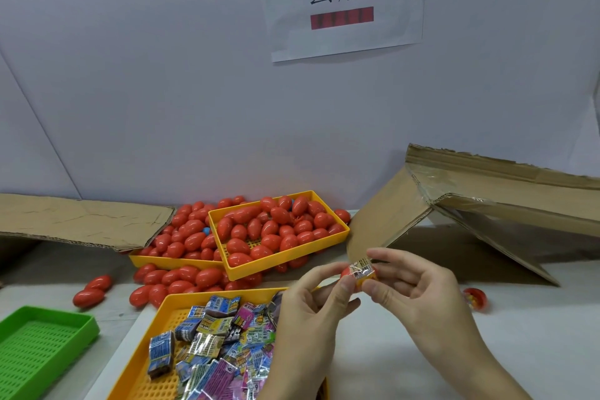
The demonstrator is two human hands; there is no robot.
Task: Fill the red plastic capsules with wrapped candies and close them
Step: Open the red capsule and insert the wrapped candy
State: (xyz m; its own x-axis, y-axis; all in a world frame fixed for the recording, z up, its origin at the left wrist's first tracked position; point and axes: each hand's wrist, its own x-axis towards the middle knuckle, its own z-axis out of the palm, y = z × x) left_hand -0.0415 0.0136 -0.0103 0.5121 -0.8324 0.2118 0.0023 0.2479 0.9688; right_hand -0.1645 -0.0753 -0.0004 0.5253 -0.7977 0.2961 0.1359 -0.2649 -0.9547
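1. Fingertips of both hands meet around one open red capsule half [347,273]. The left hand [311,305] pinches it from the near side with thumb and forefinger. The right hand [412,282] pinches a wrapped candy [363,269] with curled fingers at the capsule's mouth.
2. That hold looks meant to steady the shell while the candy is pressed in; most of the wrapper shows above the rim, so I judge filling is under way and closing not yet done.
3. Just below the left hand lies a yellow tray of wrapped candies [207,338], near for quick picking.
4. Right of the right hand, on the table [383,344], sits another open capsule half [475,297], apart from both hands; it may be the matching cap, though I cannot tell.
5. Farther back, two yellow trays [324,204] hold closed red capsules [269,230], with more spilled around them.
6. Outermost: a green tray [42,344] at left, flattened cardboard [487,201] on both sides, and a paper sign [344,0] on the wall.
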